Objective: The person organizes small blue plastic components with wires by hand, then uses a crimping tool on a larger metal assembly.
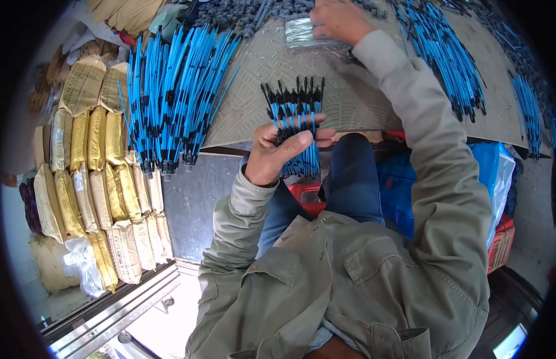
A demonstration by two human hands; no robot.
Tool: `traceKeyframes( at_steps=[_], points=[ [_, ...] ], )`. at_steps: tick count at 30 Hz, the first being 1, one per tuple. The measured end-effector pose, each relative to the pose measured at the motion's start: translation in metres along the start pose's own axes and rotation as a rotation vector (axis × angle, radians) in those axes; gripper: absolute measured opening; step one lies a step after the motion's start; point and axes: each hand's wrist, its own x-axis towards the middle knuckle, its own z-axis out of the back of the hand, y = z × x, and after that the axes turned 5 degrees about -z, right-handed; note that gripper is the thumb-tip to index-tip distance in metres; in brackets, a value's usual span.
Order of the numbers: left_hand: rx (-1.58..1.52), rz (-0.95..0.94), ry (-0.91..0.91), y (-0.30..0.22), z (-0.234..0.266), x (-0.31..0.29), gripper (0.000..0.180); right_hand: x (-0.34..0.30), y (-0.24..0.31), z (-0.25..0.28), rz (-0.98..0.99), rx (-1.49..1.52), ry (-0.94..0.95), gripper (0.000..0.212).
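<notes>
Blue rods [297, 109] gripped in left hand [274, 153], near. Right hand [339, 21] at silver wires [299, 35], far; cannot tell its grip.

From far off I can see yellow and tan sacks [113, 194] piled up on the left — a see-through plastic bag [84, 266] rests against the low ones — and a big blue bag [394, 188] on the right, near a red thing [501, 242], with crumpled brown paper [125, 15] up top left.
</notes>
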Motion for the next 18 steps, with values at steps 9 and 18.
traceKeyframes(
  at_steps=[9, 18],
  points=[
    [-0.033, -0.006, -0.05, -0.005, -0.001, -0.004, 0.035, 0.014, 0.0, -0.001, -0.576, 0.358, 0.558, 0.018],
    [-0.021, -0.03, -0.031, -0.003, -0.001, -0.003, 0.034, 0.012, -0.002, -0.01, -0.311, 0.04, 0.562, 0.019]
  ],
)
